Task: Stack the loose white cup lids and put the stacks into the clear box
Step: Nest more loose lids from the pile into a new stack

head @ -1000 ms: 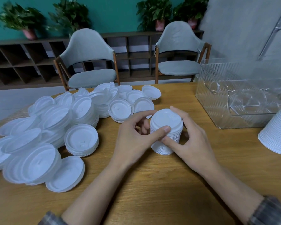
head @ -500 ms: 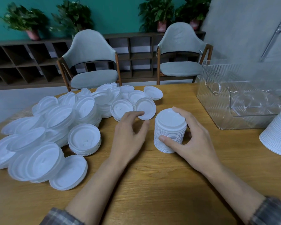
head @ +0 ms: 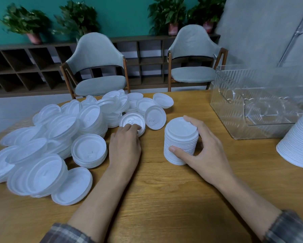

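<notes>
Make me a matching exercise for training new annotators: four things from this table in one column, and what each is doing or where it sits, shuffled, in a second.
Things
1. left hand
2. right hand
3. clear box
4. loose lids

States
A. on the far right of the table
B. grips the upright lid stack
C. heaped on the left
D. fingertips on a lid at the heap's edge

Pairs: 1-D, 2-B, 3-A, 4-C

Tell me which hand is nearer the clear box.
Right. The right hand grips the stack just left of the box, not touching it. The left hand is farther left, pinching a lid at the loose pile.
</notes>
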A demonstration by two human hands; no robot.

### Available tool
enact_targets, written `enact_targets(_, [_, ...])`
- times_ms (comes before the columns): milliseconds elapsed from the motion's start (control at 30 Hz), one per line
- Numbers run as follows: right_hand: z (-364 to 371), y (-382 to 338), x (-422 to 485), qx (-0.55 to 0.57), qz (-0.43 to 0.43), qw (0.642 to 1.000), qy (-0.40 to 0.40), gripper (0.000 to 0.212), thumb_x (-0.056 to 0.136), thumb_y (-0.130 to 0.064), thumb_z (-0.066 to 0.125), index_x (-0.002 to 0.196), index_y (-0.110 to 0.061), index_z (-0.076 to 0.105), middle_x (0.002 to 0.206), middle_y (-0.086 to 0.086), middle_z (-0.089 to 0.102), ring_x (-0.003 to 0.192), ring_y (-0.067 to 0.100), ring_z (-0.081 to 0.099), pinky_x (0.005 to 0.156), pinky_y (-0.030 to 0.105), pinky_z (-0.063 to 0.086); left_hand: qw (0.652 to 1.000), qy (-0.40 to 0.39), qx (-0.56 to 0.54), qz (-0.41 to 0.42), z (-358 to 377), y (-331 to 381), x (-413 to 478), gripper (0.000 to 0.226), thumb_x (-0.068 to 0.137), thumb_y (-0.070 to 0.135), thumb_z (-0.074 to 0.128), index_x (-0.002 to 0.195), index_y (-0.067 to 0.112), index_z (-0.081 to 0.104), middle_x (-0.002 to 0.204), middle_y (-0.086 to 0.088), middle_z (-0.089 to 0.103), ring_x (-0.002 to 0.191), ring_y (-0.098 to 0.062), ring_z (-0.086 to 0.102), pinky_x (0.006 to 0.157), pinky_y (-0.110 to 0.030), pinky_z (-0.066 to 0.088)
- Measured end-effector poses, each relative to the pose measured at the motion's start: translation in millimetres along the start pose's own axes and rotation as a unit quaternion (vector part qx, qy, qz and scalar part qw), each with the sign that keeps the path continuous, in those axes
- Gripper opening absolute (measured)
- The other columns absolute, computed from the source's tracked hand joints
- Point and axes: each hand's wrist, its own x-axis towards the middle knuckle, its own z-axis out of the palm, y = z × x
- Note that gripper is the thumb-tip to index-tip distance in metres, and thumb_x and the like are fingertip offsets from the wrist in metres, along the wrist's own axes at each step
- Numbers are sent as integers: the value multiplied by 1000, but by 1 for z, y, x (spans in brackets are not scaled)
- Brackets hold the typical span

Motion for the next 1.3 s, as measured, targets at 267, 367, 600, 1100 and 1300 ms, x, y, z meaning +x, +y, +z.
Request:
enact_targets(267, [0,0,1,-3,-4,1000,6,80,75,-51,86,144,-42,49,137,-34,50,127,-19,42,96,-2,32,992,29,-126,-14,-13,6,-2,16,89,16,81,103,21,75,93,8,70,87,-16,67,76,-42,56])
enact_targets(367, [0,0,0,-1,-7,1000,7,80,74,-53,86,145,-40,50,138,-32,51,128,-16,43,96,0,33,965,62,-252,-29,-23,18,-4,19,86,15,84,103,19,75,91,10,71,87,-7,66,79,-27,56])
enact_targets(600, [0,-1,0,7,-20,1000,21,74,80,-57,76,145,-31,54,141,-24,53,134,-7,45,100,2,34,860,62,-487,-137,-39,33,-5,19,99,19,72,117,25,75,112,9,76,103,-7,73,81,-17,56])
enact_targets(1100, [4,-4,-2,25,-23,999,0,84,82,-56,76,155,-39,37,146,-26,50,135,-5,48,107,20,44,875,-48,-476,-67,-26,53,-18,35,84,52,79,110,29,80,84,-6,68,76,-10,57,72,-23,47])
enact_targets(1300, [4,-5,-2,29,-30,999,0,79,82,-55,75,151,-39,41,143,-28,50,133,-7,48,104,15,43,860,-99,-499,-34,-29,52,-19,56,79,42,84,132,29,69,127,14,71,123,-6,65,105,-30,53])
